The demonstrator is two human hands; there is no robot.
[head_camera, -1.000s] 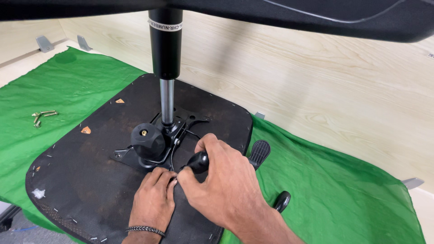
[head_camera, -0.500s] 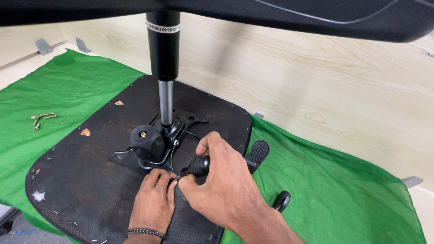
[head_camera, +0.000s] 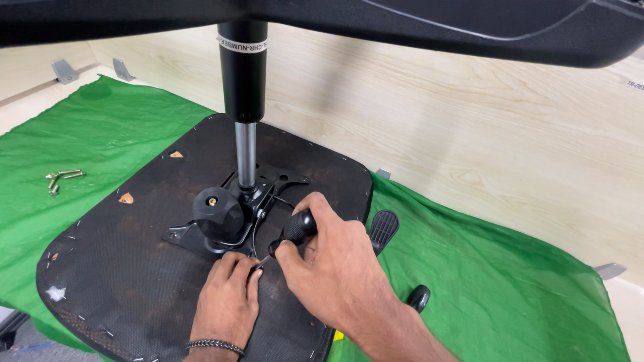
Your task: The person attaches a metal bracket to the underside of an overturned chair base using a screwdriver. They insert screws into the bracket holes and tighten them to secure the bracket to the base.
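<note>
Right hand (head_camera: 339, 265) clenched on a black-handled screwdriver (head_camera: 295, 229), tip down at the near edge of the black metal mechanism plate (head_camera: 235, 208) – centre of the upturned seat base (head_camera: 134, 268), rough black fabric, stapled rim. Left hand (head_camera: 228, 298) fingers pinch at the tip. White label band rings the gas cylinder (head_camera: 243, 74), far centre. Brass bolts (head_camera: 60, 178) lie left on green cloth (head_camera: 510, 281).

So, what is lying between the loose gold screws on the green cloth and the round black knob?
In the head view, between the gold screws and the round black knob lie bare green cloth, then the black seat underside with a small orange tag.
</note>
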